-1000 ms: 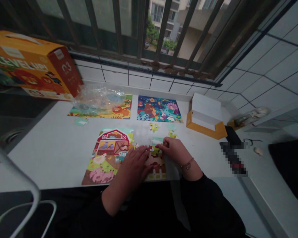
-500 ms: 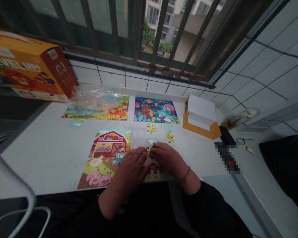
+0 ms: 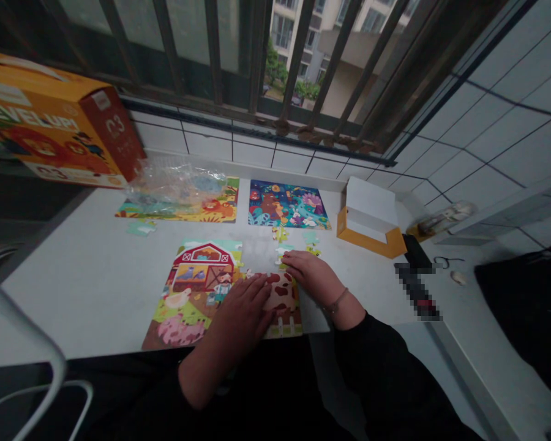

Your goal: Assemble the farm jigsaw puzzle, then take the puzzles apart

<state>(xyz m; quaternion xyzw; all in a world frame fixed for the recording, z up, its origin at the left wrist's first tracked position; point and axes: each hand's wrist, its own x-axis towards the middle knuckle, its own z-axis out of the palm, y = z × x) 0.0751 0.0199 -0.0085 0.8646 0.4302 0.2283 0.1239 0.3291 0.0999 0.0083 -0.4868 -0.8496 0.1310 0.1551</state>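
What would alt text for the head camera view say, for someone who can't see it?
A left hand rests on an unfinished farm puzzle; the right hand touches a piece by its gap. Behind lie a dark blue puzzle and another under clear plastic, with an orange box at left and an open box at right.

Barred window point(image 3: 212, 55), white tiled wall point(image 3: 491, 125), black cloth point(image 3: 528, 306), curved white tube point(image 3: 58, 366)
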